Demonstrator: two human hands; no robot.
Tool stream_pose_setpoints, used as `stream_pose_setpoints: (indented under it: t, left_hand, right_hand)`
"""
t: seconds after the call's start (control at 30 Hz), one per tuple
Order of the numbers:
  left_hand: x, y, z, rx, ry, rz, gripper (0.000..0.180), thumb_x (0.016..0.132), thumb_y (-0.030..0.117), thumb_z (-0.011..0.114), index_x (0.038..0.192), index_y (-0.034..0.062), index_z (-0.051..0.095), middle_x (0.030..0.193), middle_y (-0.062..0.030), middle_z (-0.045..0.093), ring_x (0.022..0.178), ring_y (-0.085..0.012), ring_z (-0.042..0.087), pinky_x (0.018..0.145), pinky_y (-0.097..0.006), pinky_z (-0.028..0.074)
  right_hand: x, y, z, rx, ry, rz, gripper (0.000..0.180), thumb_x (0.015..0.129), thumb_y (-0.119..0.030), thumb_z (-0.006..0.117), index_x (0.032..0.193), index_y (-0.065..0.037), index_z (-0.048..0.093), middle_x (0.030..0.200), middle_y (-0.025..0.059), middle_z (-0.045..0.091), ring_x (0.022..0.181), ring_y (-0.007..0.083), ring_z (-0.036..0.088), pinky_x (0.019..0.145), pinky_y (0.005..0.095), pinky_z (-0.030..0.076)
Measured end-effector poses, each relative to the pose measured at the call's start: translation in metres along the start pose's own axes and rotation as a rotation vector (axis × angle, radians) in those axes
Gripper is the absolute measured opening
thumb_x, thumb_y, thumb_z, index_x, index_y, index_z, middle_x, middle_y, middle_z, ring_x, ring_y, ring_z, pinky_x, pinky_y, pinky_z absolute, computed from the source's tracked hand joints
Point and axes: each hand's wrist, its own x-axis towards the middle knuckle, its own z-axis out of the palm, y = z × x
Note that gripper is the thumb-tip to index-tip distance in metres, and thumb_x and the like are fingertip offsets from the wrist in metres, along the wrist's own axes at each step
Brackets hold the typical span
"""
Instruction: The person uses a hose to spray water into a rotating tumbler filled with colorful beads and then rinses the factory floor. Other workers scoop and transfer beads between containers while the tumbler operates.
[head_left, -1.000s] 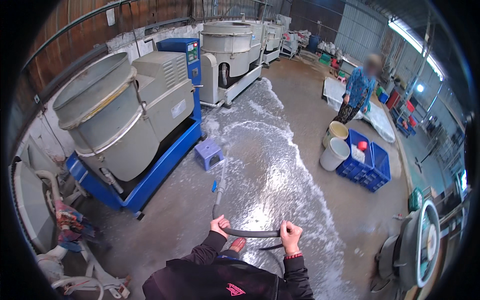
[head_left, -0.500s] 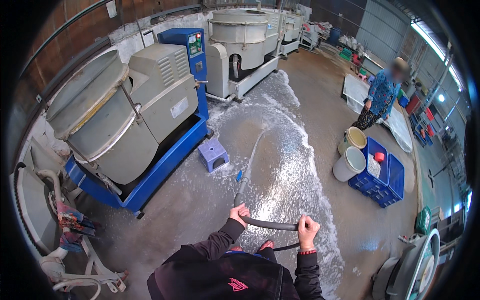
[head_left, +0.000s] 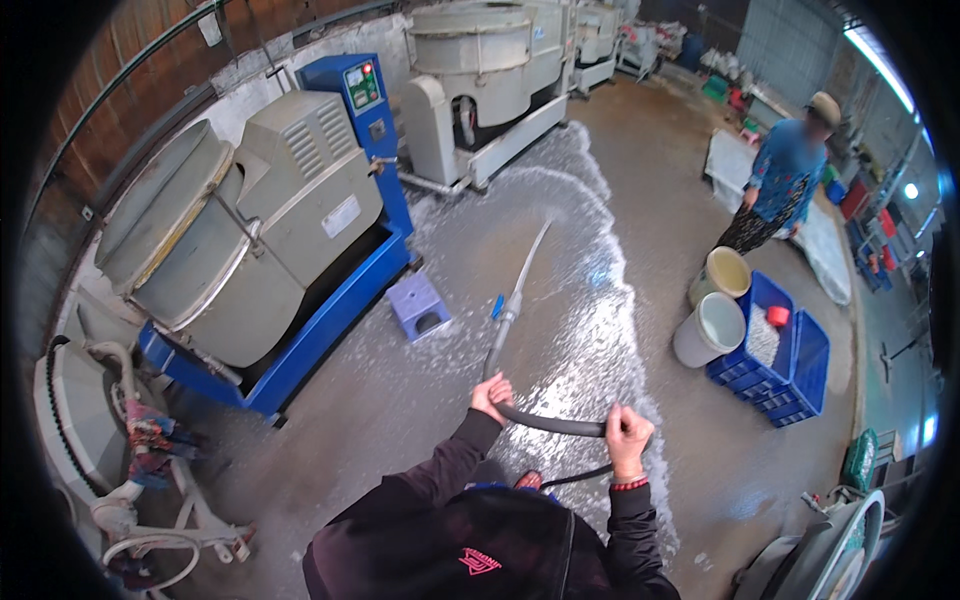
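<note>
Control panel (head_left: 362,86) on top of the blue column between the two big machines: small slanted face, pale, with a dark screen patch and red and green dots.

White label (head_left: 341,216) on the grey housing of the near machine: rectangle, tilted, facing the floor side.

Paper sign (head_left: 209,29) on the brick wall, upper left: small, white, hanging slightly askew.

Small red logo (head_left: 482,561) on the black garment at the lower edge.

Sacks or packs (head_left: 714,88) far back along the wall, green and white; too small to tell apart.
</note>
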Motion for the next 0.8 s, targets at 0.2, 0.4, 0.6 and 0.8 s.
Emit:
stream_pose_setpoints:
  t: [0.2,0.4,0.6,0.8]
  left_hand:
    - [0.011,0.009,0.002,0.227,0.16,0.382,0.024,0.087,0.004,0.05,0.069,0.0131,0.036,0.052,0.0038,0.028,0.04,-0.0076,0.025,0.036,-0.021,0.023]
    - [0.051,0.059,0.016,0.171,0.302,0.622,0.023,0.082,0.002,0.055,0.074,0.0159,0.038,0.052,0.0039,0.028,0.04,-0.009,0.026,0.038,-0.023,0.023]
    - [0.112,0.124,0.053,0.236,0.368,0.731,0.026,0.078,0.0,0.056,0.08,0.0179,0.038,0.053,0.0044,0.029,0.041,-0.0095,0.028,0.039,-0.024,0.024]
    - [0.174,0.165,0.121,0.252,0.283,0.777,0.025,0.077,-0.003,0.055,0.079,0.0154,0.039,0.055,0.0042,0.029,0.042,-0.009,0.029,0.039,-0.023,0.024]
  right_hand:
    - [-0.011,0.061,0.045,0.235,-0.121,0.366,0.033,0.084,-0.012,0.058,0.055,-0.002,0.045,0.045,0.0093,0.037,0.041,0.0114,0.034,0.042,0.0311,0.032]
    - [0.033,0.109,0.136,0.372,-0.238,0.455,0.035,0.084,-0.016,0.056,0.057,0.001,0.043,0.047,0.0033,0.032,0.049,0.0063,0.031,0.044,0.0299,0.03]
    - [0.077,0.137,0.226,0.373,-0.388,0.545,0.035,0.086,-0.016,0.053,0.055,-0.001,0.045,0.05,-0.0044,0.041,0.05,0.0034,0.036,0.044,0.0264,0.029]
    - [0.147,0.144,0.279,0.466,-0.416,0.588,0.036,0.083,-0.022,0.055,0.059,0.002,0.042,0.05,0.0008,0.036,0.053,0.006,0.035,0.048,0.0311,0.033]
